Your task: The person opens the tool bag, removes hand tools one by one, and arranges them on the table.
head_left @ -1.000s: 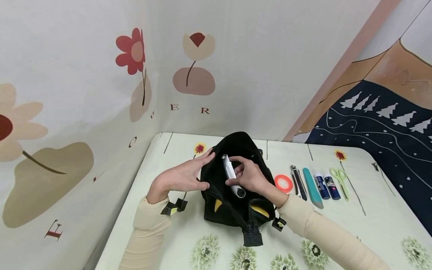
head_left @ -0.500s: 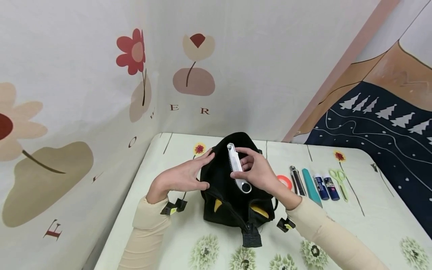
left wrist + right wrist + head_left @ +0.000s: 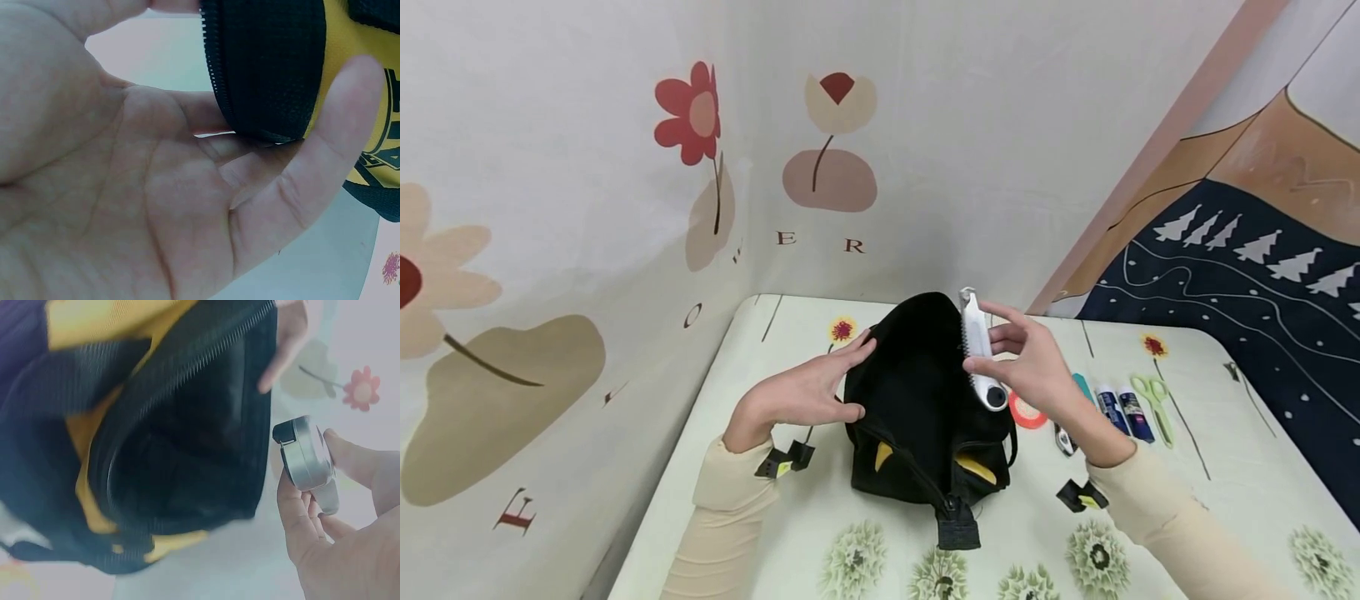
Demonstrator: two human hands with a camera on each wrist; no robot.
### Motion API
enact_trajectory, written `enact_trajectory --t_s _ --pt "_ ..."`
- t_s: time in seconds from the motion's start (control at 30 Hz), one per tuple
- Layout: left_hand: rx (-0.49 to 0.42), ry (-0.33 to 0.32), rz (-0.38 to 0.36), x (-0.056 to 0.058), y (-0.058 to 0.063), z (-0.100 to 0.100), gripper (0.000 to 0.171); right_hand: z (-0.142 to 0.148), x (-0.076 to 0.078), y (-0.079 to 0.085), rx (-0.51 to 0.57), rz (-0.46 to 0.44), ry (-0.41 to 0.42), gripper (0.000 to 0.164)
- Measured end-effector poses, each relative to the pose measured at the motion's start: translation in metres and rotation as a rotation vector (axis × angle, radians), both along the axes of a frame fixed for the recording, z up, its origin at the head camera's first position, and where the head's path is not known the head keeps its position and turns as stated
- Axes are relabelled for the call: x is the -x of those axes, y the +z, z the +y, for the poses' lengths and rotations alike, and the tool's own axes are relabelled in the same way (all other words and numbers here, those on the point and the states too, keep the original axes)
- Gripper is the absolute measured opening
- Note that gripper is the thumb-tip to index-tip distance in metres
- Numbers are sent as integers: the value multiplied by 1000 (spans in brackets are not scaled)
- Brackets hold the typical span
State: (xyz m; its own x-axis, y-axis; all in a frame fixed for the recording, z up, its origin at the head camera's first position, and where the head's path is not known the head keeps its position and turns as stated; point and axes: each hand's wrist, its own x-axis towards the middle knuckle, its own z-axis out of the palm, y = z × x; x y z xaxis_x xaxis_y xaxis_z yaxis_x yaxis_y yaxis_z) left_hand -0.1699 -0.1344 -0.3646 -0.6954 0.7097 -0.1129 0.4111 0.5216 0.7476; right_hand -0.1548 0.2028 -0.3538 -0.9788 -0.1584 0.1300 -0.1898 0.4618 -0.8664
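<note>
A black and yellow zippered bag [image 3: 925,392] stands on the table with its dark mouth open. My left hand [image 3: 801,392] grips the left rim; in the left wrist view, the fingers of that hand [image 3: 156,169] lie about the zipper edge. My right hand [image 3: 1030,362] pinches a silver-white elongated tool [image 3: 977,350] between thumb and fingers, above the bag's right rim. It has a ridged edge, a metal tip and a round black spot at its lower end; its exact kind is unclear. In the right wrist view, the rounded metallic end of this tool [image 3: 307,453] is apart from the bag.
Right of the bag lie an orange tape roll [image 3: 1027,410], a partly hidden utility knife [image 3: 1064,438], a teal object [image 3: 1081,385], two blue glue sticks [image 3: 1123,414] and green scissors [image 3: 1156,407]. Patterned fabric walls [image 3: 962,167] rise behind and left of the table.
My right hand has lifted the silver-white tool from inside the bag's mouth, up and right past the rim. My left hand stays at the left rim.
</note>
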Motion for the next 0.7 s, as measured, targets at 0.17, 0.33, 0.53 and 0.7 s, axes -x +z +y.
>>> enact_trajectory --t_s 0.17,0.33,0.53,0.7 --pt "2 0 4 0 0 -1 93 23 -3 5 -55 -5 -73 84" --pt "6 2 4 0 0 -1 93 45 -4 1 -113 -14 -129 84" --pt "6 1 4 -1 -1 -1 93 77 -5 -11 -161 -48 -209 85" --pt "10 -4 9 0 0 -1 93 106 -6 -18 -212 -76 -276 85"
